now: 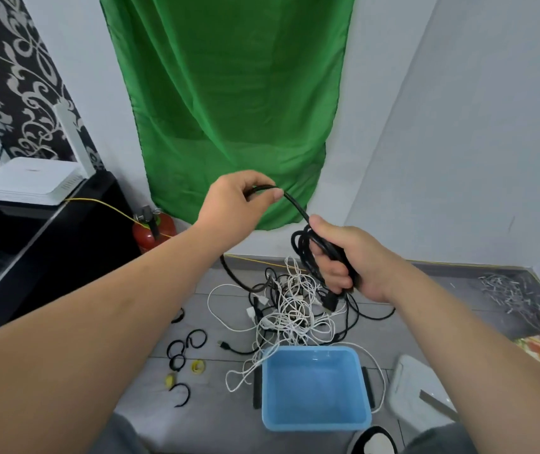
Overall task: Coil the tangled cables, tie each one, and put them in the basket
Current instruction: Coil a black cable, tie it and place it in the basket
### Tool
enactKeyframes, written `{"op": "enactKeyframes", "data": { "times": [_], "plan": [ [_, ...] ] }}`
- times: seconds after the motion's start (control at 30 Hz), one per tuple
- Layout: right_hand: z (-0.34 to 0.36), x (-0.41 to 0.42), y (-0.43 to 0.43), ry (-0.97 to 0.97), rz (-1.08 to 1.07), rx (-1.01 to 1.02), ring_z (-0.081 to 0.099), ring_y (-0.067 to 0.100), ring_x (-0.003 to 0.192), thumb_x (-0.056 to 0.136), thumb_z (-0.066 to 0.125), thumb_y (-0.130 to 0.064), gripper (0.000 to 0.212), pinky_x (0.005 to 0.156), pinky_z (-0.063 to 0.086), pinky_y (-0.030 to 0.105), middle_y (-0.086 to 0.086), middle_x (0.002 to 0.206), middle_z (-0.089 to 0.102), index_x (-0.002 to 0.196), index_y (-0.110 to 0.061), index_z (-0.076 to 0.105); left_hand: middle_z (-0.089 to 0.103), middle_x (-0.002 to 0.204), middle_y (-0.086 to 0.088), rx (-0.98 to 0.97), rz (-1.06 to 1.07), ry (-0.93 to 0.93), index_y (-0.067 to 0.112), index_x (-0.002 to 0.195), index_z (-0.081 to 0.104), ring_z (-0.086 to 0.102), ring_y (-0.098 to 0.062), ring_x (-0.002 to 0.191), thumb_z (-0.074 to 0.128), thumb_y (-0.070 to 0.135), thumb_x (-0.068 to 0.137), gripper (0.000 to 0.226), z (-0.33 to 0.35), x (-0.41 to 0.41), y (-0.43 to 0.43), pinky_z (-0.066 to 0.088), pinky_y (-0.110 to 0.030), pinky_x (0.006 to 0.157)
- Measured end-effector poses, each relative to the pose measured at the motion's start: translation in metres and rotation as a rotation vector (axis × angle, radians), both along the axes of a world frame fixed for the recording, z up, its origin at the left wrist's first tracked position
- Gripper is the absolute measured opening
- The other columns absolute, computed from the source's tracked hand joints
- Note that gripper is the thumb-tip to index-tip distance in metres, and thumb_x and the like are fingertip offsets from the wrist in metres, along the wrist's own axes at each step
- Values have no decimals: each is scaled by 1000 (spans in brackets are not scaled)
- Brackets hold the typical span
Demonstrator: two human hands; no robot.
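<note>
The floor (pixel 216 411) is grey tile and meets a white wall (pixel 458 126) hung with a green cloth (pixel 229 93). On the left is black-and-white patterned wallpaper (pixel 6 77), and a black cabinet (pixel 49 257) carries a white router (pixel 33 180). A red extinguisher (pixel 154 232) stands at the foot of the wall beside the cabinet.

A heap (pixel 291 309) of white and black cables lies on the tiles in front of the person. The blue basket (pixel 314 422) stands upright just nearer than the heap, mouth up, with white strands looping round its sides. A white lid (pixel 416 388) lies just right of it. Left of the basket, black ties (pixel 185 347) and small yellow rolls (pixel 197 366) are scattered on the tiles.

Both hands hold a black cable (pixel 295 204) in the air above the heap. The left hand (pixel 236 198) pinches it between thumb and curled fingers. From there the free span slopes down to the right into the right hand (pixel 350 257). That hand's fingers are curled tight round a bundle (pixel 308 253) of gathered loops, thumb on top. The bundle's long axis runs roughly up and down, tilted, with its loops bulging left of the fist. A black plug (pixel 331 303) hangs below the fist, pointing down at the heap.
</note>
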State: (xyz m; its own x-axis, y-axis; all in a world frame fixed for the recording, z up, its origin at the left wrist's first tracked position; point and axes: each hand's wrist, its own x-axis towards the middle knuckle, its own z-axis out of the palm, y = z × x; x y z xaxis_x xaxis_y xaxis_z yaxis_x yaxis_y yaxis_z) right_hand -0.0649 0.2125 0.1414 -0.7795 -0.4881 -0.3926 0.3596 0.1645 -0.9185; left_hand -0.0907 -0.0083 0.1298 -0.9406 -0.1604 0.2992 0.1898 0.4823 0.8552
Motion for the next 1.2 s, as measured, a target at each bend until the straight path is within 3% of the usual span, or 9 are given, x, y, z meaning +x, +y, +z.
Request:
{"op": "enactKeyframes", "data": {
  "times": [0.1,0.23,0.43,0.57,0.67,0.8,0.93,1.07,1.2],
  "plan": [
    [9,4,-7,-23,-58,-169,22,15,33,91,56,-55,43,45,28,30,-3,42,25,73,-16,49,55,58,9,-68,-31,-68,25,88,76,43,-8,54,70,38,95,16,-20,4,3,40,-27,58],
    [12,1,-12,-76,-192,-373,19,12,31,103,49,-42,39,43,24,29,-7,40,22,70,-19,48,46,59,2,-14,-142,-219,20,99,72,35,-12,51,56,35,105,23,-36,17,15,33,-25,52],
    [14,-11,-31,-190,-490,-638,21,11,33,103,49,-44,39,42,27,26,-9,41,24,70,-23,45,64,75,3,127,-255,-412,53,130,50,50,-8,55,48,22,105,40,-53,41,43,43,-24,53],
    [9,-21,-37,-288,-753,-695,27,11,38,100,54,-43,37,47,31,25,-9,47,31,69,-25,44,60,74,-12,-38,-321,-521,27,125,48,50,-17,60,49,23,104,21,-65,56,55,43,-26,54],
    [4,-30,-36,-246,-884,-663,36,13,39,101,55,-43,36,50,38,25,-8,51,39,74,-23,42,65,77,-8,47,-348,-676,9,102,57,55,-16,58,50,20,104,13,-74,64,56,51,-31,59],
    [6,-37,-36,-65,-868,-531,48,17,45,102,60,-42,35,57,48,30,-2,56,51,78,-17,50,69,73,-4,266,-417,-782,12,93,59,60,-16,60,62,15,98,7,-77,73,63,50,-28,64],
    [-2,-37,-38,327,-759,-158,53,17,51,104,54,-44,39,58,50,33,3,62,57,85,-10,52,67,70,-2,365,-435,-790,19,88,59,63,-17,70,73,21,93,15,-75,75,70,49,-22,66],
    [-17,-36,-35,778,-641,404,54,29,70,98,57,-50,45,68,46,44,3,72,53,90,-8,45,58,68,10,184,-404,-659,21,104,68,52,-11,57,75,22,89,16,-72,64,67,44,-24,59],
    [-27,-32,-32,982,-543,773,46,30,63,101,55,-48,43,58,32,38,-2,66,45,93,-10,38,60,68,0,-83,-396,-630,14,79,62,57,-15,62,66,23,93,17,-79,53,38,55,-41,68]
  ]
}}
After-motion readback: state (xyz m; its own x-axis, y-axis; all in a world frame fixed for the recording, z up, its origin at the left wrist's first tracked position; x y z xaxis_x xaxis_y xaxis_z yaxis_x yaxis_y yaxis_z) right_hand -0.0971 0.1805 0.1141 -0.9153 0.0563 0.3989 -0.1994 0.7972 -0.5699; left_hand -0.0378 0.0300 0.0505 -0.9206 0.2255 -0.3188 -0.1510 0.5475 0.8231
